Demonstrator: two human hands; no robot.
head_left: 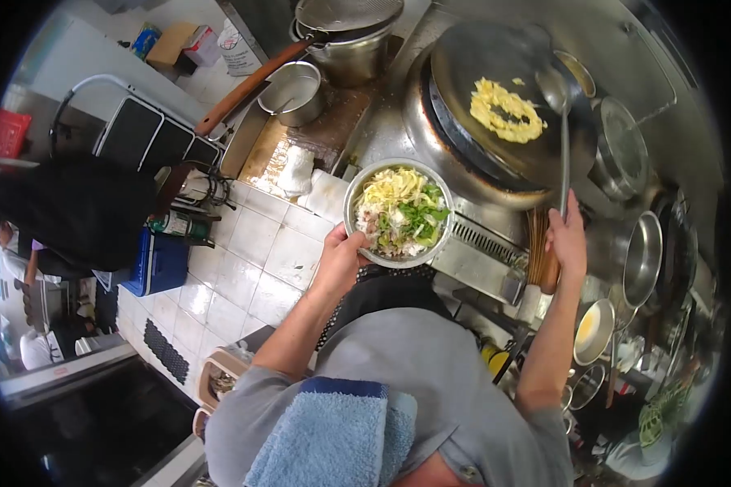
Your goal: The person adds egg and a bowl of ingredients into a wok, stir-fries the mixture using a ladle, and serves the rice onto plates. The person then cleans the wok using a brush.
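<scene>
My left hand (pixel 341 258) grips the rim of a round metal bowl (pixel 354 180), thumb over the edge. Inside the bowl lie rice, yellow shreds, chopped greens (pixel 425 217) and small pinkish pieces. My right hand (pixel 567 242) is closed around the long handle of a metal ladle (pixel 554 88). The ladle's head rests in a large dark wok (pixel 467 61), at the right of some scrambled egg (pixel 503 112). The bowl is held in front of the wok, apart from it.
A strainer (pixel 345 12) with a wooden handle lies over a large pot (pixel 353 61). A smaller pot (pixel 292 91) stands beside it. Several metal bowls and pans (pixel 643 258) crowd the right side, one bowl (pixel 594 329) holding something yellow. A blue bin (pixel 161 264) stands on the floor.
</scene>
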